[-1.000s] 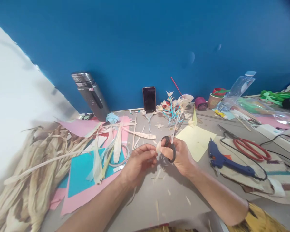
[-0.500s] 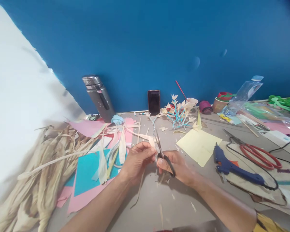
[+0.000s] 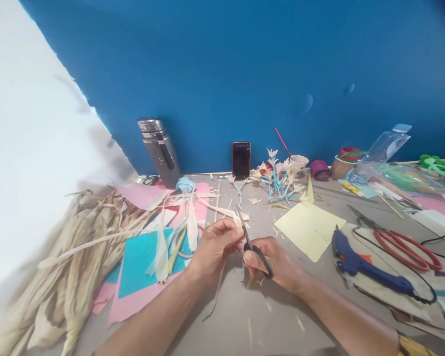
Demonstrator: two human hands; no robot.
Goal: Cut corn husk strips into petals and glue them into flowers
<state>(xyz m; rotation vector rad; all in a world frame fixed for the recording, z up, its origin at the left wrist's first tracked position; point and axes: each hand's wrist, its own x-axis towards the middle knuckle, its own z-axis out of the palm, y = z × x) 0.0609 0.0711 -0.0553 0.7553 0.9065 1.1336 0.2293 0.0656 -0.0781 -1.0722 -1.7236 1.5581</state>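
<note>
My right hand (image 3: 272, 262) grips small black-handled scissors (image 3: 252, 244), blades pointing up and away, just beside my left fingertips. My left hand (image 3: 215, 247) pinches a thin pale husk strip (image 3: 218, 291) that hangs down from the fingers toward the grey table (image 3: 278, 316). Both hands hover close together above the table's middle, over scattered husk trimmings.
A pile of dried corn husks (image 3: 77, 252) lies left, beside pink and teal paper sheets (image 3: 141, 257). A yellow sheet (image 3: 309, 228), blue glue gun (image 3: 363, 264) and red scissors (image 3: 404, 244) lie right. A steel flask (image 3: 159, 151), phone (image 3: 241, 159) and husk flower craft (image 3: 278, 180) stand by the blue wall.
The scissors swung from tips pointing up-right to tips pointing up-left against the strip in my left fingers. A long husk strip now dangles below my left hand. The view shifted slightly.
</note>
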